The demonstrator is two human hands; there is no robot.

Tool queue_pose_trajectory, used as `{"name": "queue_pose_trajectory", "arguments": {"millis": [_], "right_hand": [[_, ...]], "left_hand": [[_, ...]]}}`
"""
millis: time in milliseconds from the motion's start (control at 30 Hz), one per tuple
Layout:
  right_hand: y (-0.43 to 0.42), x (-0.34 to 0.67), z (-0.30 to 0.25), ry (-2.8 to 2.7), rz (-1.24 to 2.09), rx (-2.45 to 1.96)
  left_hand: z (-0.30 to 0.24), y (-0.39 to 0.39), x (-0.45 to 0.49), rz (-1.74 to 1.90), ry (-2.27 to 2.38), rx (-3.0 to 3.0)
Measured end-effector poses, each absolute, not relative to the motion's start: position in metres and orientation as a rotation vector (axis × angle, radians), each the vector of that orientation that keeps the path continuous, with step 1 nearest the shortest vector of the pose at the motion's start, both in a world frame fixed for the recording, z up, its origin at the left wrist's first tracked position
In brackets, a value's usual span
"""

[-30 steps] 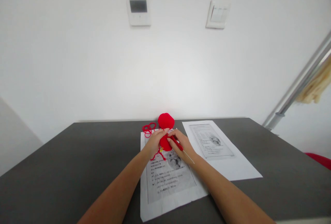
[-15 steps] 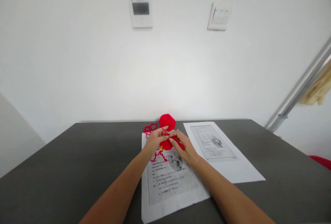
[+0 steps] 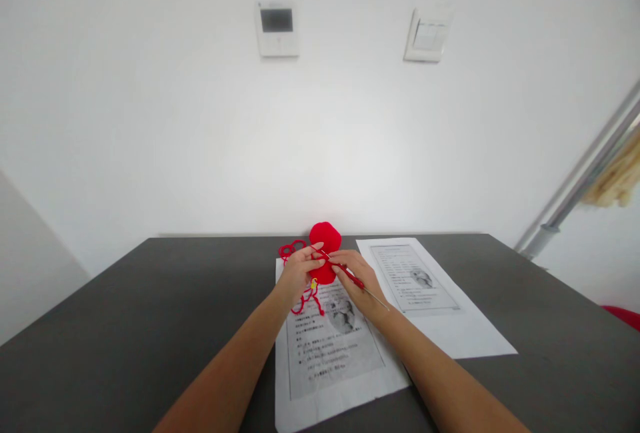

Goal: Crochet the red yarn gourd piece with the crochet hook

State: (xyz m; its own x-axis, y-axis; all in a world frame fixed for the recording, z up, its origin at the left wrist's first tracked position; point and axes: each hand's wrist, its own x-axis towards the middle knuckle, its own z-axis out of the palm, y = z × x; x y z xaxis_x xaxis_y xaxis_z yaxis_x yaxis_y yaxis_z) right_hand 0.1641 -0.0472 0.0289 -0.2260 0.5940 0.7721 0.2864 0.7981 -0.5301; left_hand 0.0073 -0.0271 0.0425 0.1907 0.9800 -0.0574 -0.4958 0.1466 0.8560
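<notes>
My left hand (image 3: 296, 274) is closed on a red crochet piece (image 3: 324, 276), its forefinger stretched out with red yarn running by it. In my right hand (image 3: 359, 278) lies a crochet hook (image 3: 356, 280) with a red grip and a thin metal shaft, its front end at the piece. Fingertips of both hands almost meet there and partly hide the stitches. A small yellow clip or marker (image 3: 314, 283) hangs at the lower left of the piece, above a dangling red yarn tail (image 3: 316, 300). Right behind the hands sits a red yarn ball (image 3: 325, 234).
Loose red yarn loops (image 3: 292, 248) lie left of the ball. One printed sheet (image 3: 330, 373) is under the hands, and another printed sheet (image 3: 420, 286) lies to the right on the dark table (image 3: 150, 313). A white wall (image 3: 320, 120) rises behind the table.
The crochet hook has drawn back slightly toward my right wrist and turned a little, so its metal front shows at the yarn. The left hand stays on the piece; the view shifts slightly.
</notes>
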Motion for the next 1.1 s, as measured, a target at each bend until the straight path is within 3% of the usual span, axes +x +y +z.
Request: {"name": "queue_pose_trajectory", "arguments": {"millis": [133,1100], "right_hand": [[-0.045,0.165,0.026,-1.841,0.307,-0.637],[-0.037,0.177,0.032,-1.512,1.042,-0.657]], "left_hand": [[0.049,-0.030,0.007,1.147,0.742,0.809],[0.051,-0.026,-0.002,1.195,0.837,1.012]]}}
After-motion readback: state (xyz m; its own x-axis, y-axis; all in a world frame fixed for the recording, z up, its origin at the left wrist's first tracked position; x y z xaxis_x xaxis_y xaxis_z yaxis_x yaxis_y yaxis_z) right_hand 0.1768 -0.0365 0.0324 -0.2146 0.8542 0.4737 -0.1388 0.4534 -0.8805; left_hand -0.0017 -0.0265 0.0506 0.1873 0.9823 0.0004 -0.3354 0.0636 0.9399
